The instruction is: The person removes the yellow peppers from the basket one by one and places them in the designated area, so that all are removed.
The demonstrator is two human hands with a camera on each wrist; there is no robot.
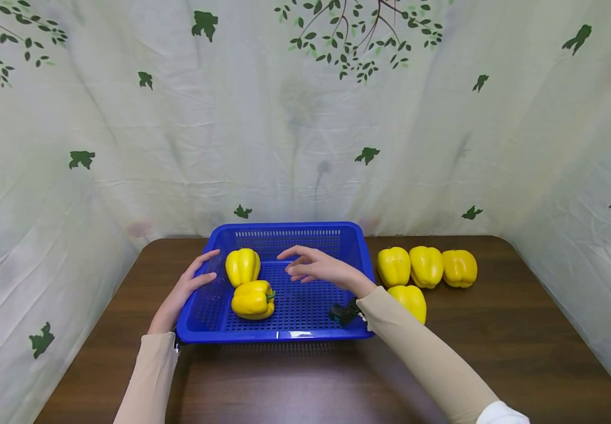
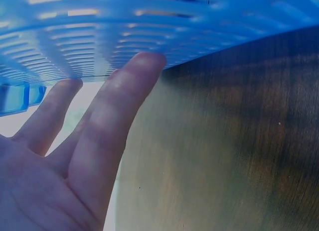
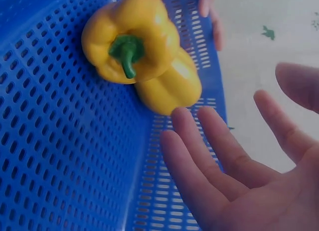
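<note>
Hovering over the blue basket, empty, with fingers straight and slightly spread, palm turned toward the two peppers inside: right hand. Resting flat against the basket's left outer wall, fingers extended and close together, thumb near the rim, gripping nothing: left hand. Confirmed in the left wrist view: fingertips touching the perforated wall just above the brown table.

Lying in the basket's left half, touching one another: upright pepper toward the back, tipped pepper in front, green stem pointing right. Standing on the table right of the basket: four more yellow peppers, three in a row and one in front.

Likely handling: light, hollow, firm but bruisable; glossy, somewhat slippery skin. Best taken around the widest part with a full, spread grasp, fingers seated in the grooves between lobes; stem too thin and brittle for lifting.

Arm pose: right forearm crossing the basket's near right corner, wrist raised; left forearm running straight along the basket's side.
</note>
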